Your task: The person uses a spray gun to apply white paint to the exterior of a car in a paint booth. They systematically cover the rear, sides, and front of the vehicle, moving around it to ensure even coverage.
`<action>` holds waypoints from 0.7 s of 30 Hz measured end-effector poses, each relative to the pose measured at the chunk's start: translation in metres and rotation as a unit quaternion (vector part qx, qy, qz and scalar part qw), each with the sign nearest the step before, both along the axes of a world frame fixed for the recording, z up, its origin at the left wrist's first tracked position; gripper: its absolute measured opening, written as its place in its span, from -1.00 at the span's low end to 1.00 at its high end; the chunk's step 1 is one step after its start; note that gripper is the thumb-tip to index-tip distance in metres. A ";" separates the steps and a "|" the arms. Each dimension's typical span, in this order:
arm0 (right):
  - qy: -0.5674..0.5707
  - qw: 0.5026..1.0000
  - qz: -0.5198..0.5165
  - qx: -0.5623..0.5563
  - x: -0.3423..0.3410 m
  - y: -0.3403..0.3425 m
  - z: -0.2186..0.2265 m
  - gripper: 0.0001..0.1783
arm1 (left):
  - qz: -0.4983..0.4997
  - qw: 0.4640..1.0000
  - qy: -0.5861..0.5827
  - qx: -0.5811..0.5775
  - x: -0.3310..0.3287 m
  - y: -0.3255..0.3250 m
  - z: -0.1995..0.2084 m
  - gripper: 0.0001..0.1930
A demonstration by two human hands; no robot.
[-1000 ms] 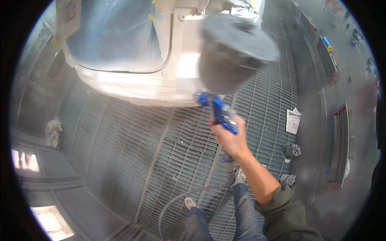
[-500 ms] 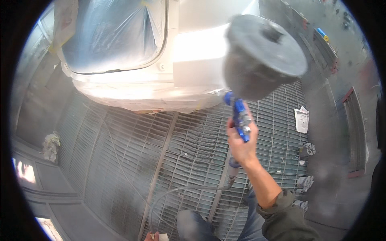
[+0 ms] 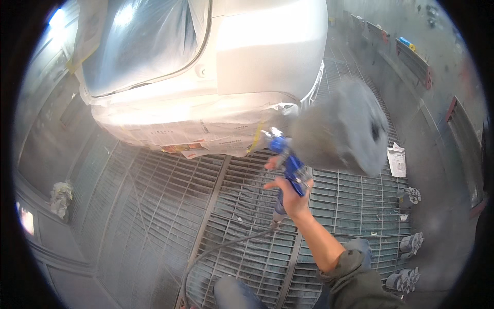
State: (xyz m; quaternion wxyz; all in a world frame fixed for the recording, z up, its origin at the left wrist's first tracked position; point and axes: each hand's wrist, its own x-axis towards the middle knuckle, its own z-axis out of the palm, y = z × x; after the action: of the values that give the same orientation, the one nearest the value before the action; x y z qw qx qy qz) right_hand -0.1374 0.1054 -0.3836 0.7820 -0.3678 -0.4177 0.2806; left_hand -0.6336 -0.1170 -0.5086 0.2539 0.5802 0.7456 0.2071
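My right hand (image 3: 294, 200) is closed round the handle of a blue and silver spray gun (image 3: 293, 170), some of its fingers stretched forward. The gun's large grey cup (image 3: 327, 129) is tilted over to the right and blurred by motion. Above and left of the gun is a vehicle's pale body panel (image 3: 267, 51); the gun is apart from it. Newspaper masking (image 3: 180, 136) wraps the lower edge, and clear film (image 3: 149, 46) covers the window. A grey air hose (image 3: 221, 248) runs from the gun's handle toward the lower edge, where only a sliver of my left hand (image 3: 188, 307) shows.
Metal floor grating (image 3: 247, 206) lies underfoot. Several wrapped, crumpled bundles (image 3: 411, 244) and a printed sheet (image 3: 397, 160) lie along the right wall. Crumpled masking material (image 3: 62, 198) sits by the left wall. A blue and yellow roll (image 3: 407, 43) rests on a wall ledge.
The spray gun in my right hand has moved down and slightly left, its cup tipping further to the right. The view has shifted; my left hand has almost left the lower edge.
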 end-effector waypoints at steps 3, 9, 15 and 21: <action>0.095 0.992 -0.074 0.039 -0.009 0.004 -0.047 -0.61 | 0.032 0.999 0.014 -0.028 -0.015 0.000 -0.038 -0.63; 0.131 0.991 -0.031 0.019 -0.046 0.036 -0.058 -0.65 | 0.059 0.997 0.031 -0.043 -0.030 0.002 -0.049 -0.66; 0.053 0.998 0.041 -0.008 -0.042 0.068 -0.051 -0.86 | 0.025 0.999 0.007 0.019 -0.036 -0.008 -0.056 -0.63; 0.087 0.992 -0.087 0.032 -0.025 0.049 -0.048 -0.93 | 0.048 0.998 0.013 -0.047 -0.024 -0.002 -0.054 -0.56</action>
State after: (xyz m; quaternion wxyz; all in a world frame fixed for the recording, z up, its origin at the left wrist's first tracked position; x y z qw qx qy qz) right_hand -0.1624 0.1547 -0.4315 0.8480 -0.3520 -0.3235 0.2287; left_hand -0.6576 -0.1189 -0.5621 0.2606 0.5339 0.7849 0.1759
